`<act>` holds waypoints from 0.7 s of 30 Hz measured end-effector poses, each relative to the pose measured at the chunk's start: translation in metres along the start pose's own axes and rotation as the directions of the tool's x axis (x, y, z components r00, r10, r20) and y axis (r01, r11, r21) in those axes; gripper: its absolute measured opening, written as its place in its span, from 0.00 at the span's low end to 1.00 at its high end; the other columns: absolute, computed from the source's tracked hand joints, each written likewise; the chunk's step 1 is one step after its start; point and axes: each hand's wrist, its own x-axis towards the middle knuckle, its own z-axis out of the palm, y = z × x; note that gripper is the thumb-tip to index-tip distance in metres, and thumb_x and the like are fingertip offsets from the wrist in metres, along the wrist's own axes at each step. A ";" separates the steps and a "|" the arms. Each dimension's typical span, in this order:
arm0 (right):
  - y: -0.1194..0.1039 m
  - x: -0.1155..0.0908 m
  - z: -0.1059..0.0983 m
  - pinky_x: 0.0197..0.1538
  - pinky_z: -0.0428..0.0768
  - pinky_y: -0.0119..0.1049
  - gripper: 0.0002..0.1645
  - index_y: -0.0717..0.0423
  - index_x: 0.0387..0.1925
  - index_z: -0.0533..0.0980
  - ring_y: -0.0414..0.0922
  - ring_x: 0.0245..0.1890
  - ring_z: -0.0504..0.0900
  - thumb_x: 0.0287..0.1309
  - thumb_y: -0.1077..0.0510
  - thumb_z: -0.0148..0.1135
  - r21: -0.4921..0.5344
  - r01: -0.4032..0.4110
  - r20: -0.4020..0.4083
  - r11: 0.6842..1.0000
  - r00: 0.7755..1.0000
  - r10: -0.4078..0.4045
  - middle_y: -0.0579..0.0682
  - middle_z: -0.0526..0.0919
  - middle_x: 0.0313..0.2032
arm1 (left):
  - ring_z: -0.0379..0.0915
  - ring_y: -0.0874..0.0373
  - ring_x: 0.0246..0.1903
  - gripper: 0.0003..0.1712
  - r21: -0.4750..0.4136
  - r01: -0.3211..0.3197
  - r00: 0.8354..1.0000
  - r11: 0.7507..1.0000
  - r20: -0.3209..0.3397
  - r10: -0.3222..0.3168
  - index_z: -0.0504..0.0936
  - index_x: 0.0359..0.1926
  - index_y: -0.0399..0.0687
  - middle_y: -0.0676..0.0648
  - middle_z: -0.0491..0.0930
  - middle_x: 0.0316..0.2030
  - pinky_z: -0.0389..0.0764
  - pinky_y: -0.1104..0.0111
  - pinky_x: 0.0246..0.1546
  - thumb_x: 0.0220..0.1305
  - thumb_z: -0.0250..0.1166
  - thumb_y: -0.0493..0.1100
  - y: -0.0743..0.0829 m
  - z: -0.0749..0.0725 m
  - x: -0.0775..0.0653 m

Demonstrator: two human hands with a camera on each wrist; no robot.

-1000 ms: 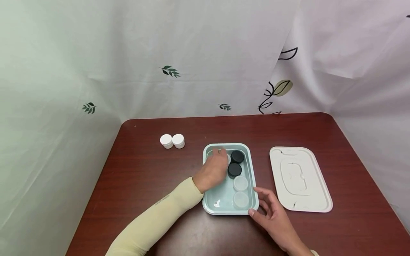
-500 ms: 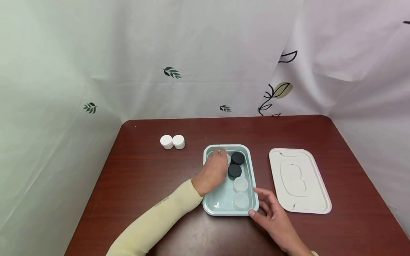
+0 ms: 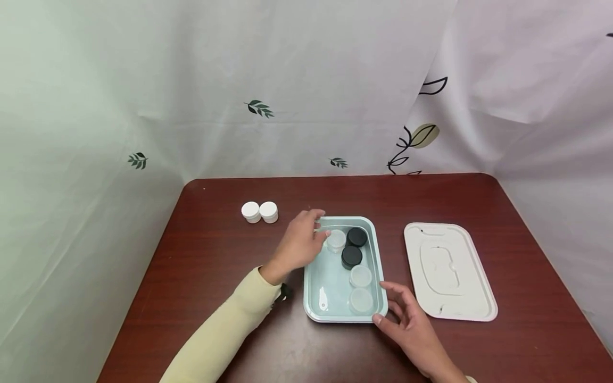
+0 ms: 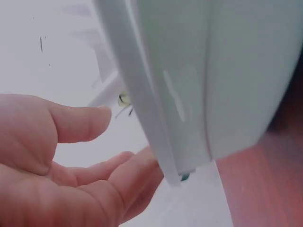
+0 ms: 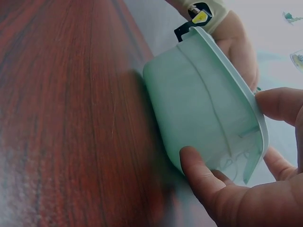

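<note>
A pale blue-green plastic container (image 3: pixel 330 317), lidless, stands mid-table in the head view. Inside are jars with frosted translucent lids (image 3: pixel 361 276) and two black-lidded jars (image 3: pixel 351 256). My left hand (image 3: pixel 299 242) reaches over the container's far left rim, fingers loosely extended and thumb raised. Its fingertips lie right at the rim (image 4: pixel 142 90) in the left wrist view, with a gap between thumb and fingers. My right hand (image 3: pixel 407 324) holds the container's near right corner, thumb and fingers curved against its outer wall, as the right wrist view also shows.
Two white-lidded jars (image 3: pixel 259 212) stand side by side at the back left of the dark red table (image 3: pixel 215 266). A white flat lid (image 3: pixel 450 271) lies right of the container. Pale curtain fabric (image 3: pixel 306 80) hangs behind and beside the table.
My left hand has come up out of the container and moved left to its rim, its fingers spreading. A translucent-lidded jar it partly covered now shows. The right hand stays put.
</note>
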 end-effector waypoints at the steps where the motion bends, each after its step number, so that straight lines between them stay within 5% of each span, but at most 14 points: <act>1: 0.000 0.000 0.000 0.54 0.84 0.29 0.37 0.58 0.73 0.64 0.38 0.57 0.83 0.67 0.67 0.68 0.000 -0.001 0.000 1.000 1.000 0.001 0.64 0.73 0.64 | 0.81 0.45 0.58 0.27 -0.027 0.003 1.000 1.000 -0.015 -0.003 0.75 0.70 0.39 0.37 0.80 0.58 0.83 0.53 0.57 0.75 0.67 0.42 -0.003 -0.003 0.000; 14: 0.002 0.000 -0.002 0.54 0.84 0.29 0.37 0.60 0.73 0.63 0.38 0.57 0.83 0.68 0.68 0.68 0.003 0.022 0.012 1.000 1.000 -0.022 0.66 0.73 0.63 | 0.84 0.46 0.59 0.24 -0.217 0.083 0.980 0.973 -0.160 -0.120 0.78 0.67 0.41 0.40 0.84 0.59 0.85 0.53 0.59 0.74 0.67 0.40 -0.042 -0.048 0.004; 21: 0.002 0.000 -0.002 0.53 0.85 0.29 0.37 0.59 0.73 0.64 0.39 0.57 0.83 0.67 0.68 0.68 0.004 0.024 0.014 1.000 1.000 -0.024 0.66 0.73 0.63 | 0.82 0.45 0.62 0.25 -0.308 0.127 0.948 0.943 -0.242 -0.207 0.77 0.69 0.42 0.40 0.82 0.62 0.85 0.60 0.56 0.73 0.66 0.37 -0.076 -0.077 0.004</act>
